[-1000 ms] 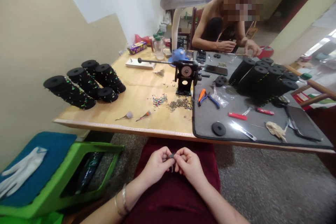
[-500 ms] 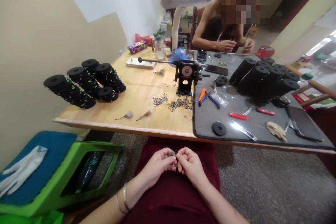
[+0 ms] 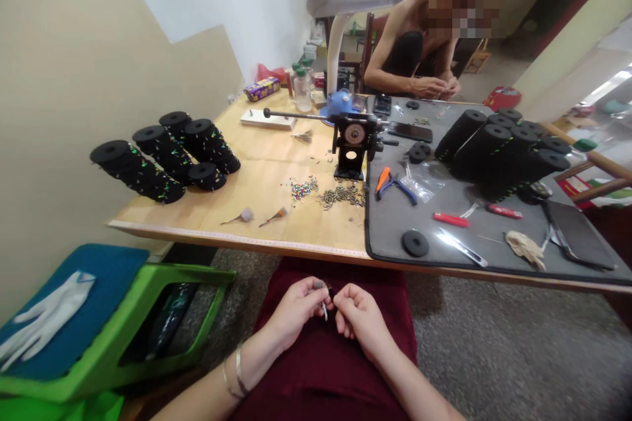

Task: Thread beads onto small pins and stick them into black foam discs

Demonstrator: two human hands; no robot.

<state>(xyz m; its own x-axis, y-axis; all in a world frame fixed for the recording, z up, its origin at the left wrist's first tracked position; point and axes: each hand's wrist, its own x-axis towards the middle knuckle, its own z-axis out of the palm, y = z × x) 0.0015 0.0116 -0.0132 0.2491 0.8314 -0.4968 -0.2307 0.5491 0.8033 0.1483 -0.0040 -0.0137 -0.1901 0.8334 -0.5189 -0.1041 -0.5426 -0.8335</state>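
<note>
Pinched between the thumb and fingers of the left hand (image 3: pixel 299 306) is a small pale strip (image 3: pixel 324 311), its lower end poking out below the fingertips, over the dark red cloth (image 3: pixel 326 368) on the person's lap. Just beside it, the right hand (image 3: pixel 359 316) has its thumb and forefinger drawn together; whether anything thin sits between them is too small to tell. Both hands are in front of the table edge, below the wooden tabletop (image 3: pixel 266 177). On that top, near the edge, lie two small brushlike bundles, one greyish (image 3: pixel 245 215) and one orange-banded (image 3: pixel 279 214). Behind them are a heap of coloured beads (image 3: pixel 303 189) and a heap of small metallic pieces (image 3: pixel 340 195), close to the foot of a black clamp device (image 3: pixel 351 145). Orange-and-blue pliers (image 3: pixel 395 185) rest on the grey mat (image 3: pixel 395 217) to the right.
</note>
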